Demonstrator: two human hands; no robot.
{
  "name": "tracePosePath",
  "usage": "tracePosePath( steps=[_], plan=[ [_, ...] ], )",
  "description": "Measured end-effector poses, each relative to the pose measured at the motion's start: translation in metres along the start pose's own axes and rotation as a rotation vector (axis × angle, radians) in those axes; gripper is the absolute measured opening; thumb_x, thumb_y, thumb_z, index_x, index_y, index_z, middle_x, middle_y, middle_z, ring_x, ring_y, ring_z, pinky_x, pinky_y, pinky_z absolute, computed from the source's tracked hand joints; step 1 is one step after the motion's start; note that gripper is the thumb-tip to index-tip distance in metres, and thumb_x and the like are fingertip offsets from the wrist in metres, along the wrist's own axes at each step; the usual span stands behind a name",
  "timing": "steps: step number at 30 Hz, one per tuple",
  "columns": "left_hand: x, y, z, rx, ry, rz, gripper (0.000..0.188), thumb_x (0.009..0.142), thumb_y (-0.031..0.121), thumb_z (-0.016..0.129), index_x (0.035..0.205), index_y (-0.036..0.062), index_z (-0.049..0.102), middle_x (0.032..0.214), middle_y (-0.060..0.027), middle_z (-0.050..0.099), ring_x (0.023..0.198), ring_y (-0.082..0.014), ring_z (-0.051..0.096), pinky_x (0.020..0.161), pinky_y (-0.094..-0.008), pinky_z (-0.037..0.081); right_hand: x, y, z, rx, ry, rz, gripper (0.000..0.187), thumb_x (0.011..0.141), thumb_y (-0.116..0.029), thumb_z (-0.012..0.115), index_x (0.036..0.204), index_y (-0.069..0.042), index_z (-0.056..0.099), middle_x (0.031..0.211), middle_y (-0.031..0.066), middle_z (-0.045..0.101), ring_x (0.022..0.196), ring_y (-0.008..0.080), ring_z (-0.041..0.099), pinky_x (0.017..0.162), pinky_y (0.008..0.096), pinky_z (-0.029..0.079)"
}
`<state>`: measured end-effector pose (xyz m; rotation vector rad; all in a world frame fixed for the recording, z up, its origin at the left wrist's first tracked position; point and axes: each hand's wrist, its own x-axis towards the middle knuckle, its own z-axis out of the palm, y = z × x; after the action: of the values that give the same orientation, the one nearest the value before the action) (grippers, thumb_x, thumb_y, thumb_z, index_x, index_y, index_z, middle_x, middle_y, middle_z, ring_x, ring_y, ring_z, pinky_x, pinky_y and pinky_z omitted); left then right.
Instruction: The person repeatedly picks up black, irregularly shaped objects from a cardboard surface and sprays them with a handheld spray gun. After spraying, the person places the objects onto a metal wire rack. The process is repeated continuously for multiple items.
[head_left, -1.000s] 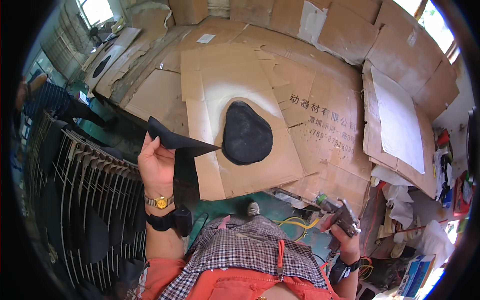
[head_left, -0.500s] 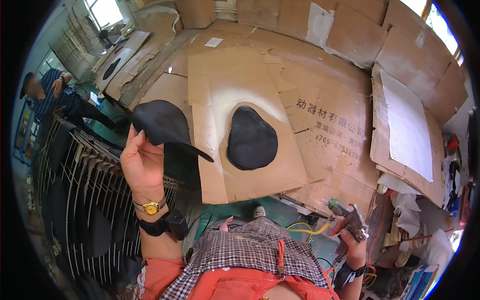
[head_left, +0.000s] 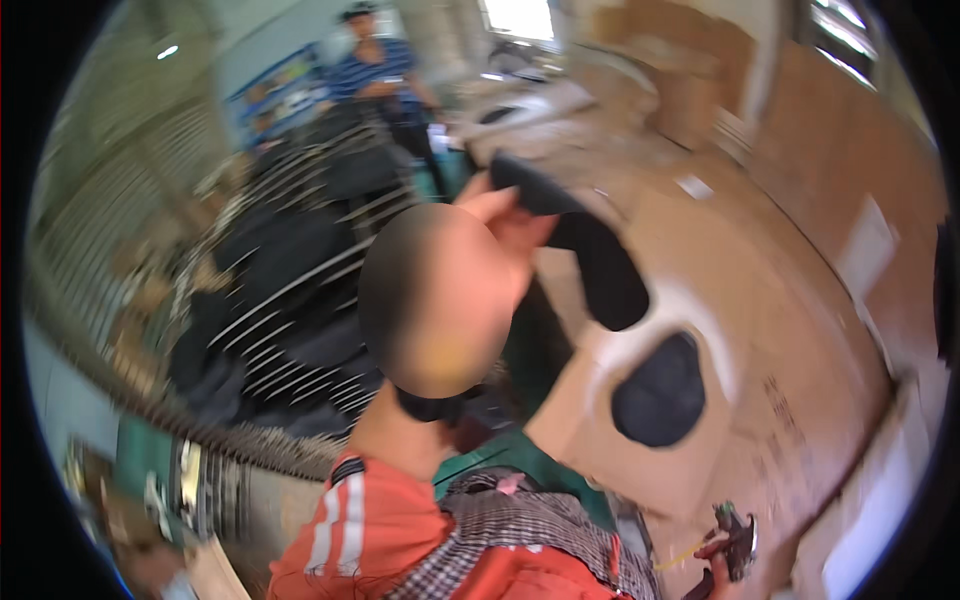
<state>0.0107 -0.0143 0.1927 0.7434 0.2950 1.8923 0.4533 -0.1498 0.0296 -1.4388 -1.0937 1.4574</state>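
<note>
Raised before me, my left hand point(head_left: 520, 238) pinches the edge of a thin, bendy black pad point(head_left: 612, 275). The pad curves and droops from my fingers above the worktable. A blurred patch hides my left wrist. Low at the right, my right hand point(head_left: 714, 562) is wrapped round a metal spray gun point(head_left: 738, 540), partly cut off by the lower edge. A second black pad point(head_left: 660, 395), rounded and narrowing at one end, lies flat on a cardboard sheet point(head_left: 570, 425). Whitish overspray rings its far side.
To my left stands a wire rack point(head_left: 270, 310) with several black pads laid over its bars. Beyond it a person point(head_left: 380, 75) in a striped shirt stands by the far end. Cardboard walls point(head_left: 815, 150) enclose the table's back and right side.
My view has swung left, bringing the rack further into sight. My left hand has carried its black pad leftward, toward the rack. The spray gun stays in my right hand.
</note>
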Motion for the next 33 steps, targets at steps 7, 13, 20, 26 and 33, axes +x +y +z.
tracePosePath(
  steps=[7,13,20,26,33],
  plan=[
    [0.005,0.129,0.036,0.05,-0.057,0.307,0.02,0.089,-0.007,0.04,0.107,-0.0104,0.049,0.104,-0.022,0.061,0.094,-0.0326,0.062,0.09,-0.0422,0.053,0.084,-0.022,0.063,-0.214,-0.383,0.155,0.027,0.09,-0.011,0.061,0.116,-0.004,0.06,0.096,0.002,0.061,0.08,0.0106,0.056,0.066,0.0223,0.044],
    [0.078,0.226,0.002,0.15,0.317,0.527,0.02,0.086,-0.008,0.039,0.106,-0.0112,0.043,0.112,-0.027,0.052,0.102,-0.0414,0.055,0.094,-0.0515,0.048,0.124,0.005,0.136,0.037,-0.528,-0.115,0.03,0.088,-0.005,0.062,0.117,-0.003,0.06,0.1,0.0027,0.061,0.088,0.0138,0.057,0.073,0.0269,0.047],
    [0.135,0.433,-0.116,0.456,0.378,0.605,0.026,0.085,-0.008,0.039,0.11,-0.0069,0.047,0.113,-0.025,0.054,0.109,-0.0394,0.054,0.099,-0.0532,0.044,0.131,0.011,0.203,0.07,-0.579,-0.1,0.039,0.085,0.0,0.064,0.123,-0.003,0.056,0.105,0.0021,0.059,0.092,0.0147,0.056,0.075,0.0298,0.049],
    [0.095,0.466,-0.211,0.582,1.147,0.416,0.032,0.091,0.004,0.042,0.122,-0.0043,0.043,0.122,-0.0249,0.048,0.109,-0.0458,0.051,0.093,-0.0647,0.041,0.132,-0.003,0.225,-0.013,-0.542,-0.112,0.041,0.084,0.003,0.064,0.124,-0.002,0.056,0.101,0.0019,0.06,0.088,0.0134,0.057,0.072,0.0281,0.051],
    [0.045,0.455,-0.121,0.627,0.915,0.722,0.038,0.081,0.016,0.066,0.11,-0.0037,0.052,0.103,-0.0202,0.055,0.101,-0.0367,0.057,0.084,-0.0465,0.051,0.144,-0.005,0.205,-0.088,-0.656,-0.152,0.046,0.085,0.001,0.063,0.13,-0.003,0.053,0.103,0.0023,0.06,0.089,0.0119,0.056,0.071,0.0262,0.05]
  ],
)
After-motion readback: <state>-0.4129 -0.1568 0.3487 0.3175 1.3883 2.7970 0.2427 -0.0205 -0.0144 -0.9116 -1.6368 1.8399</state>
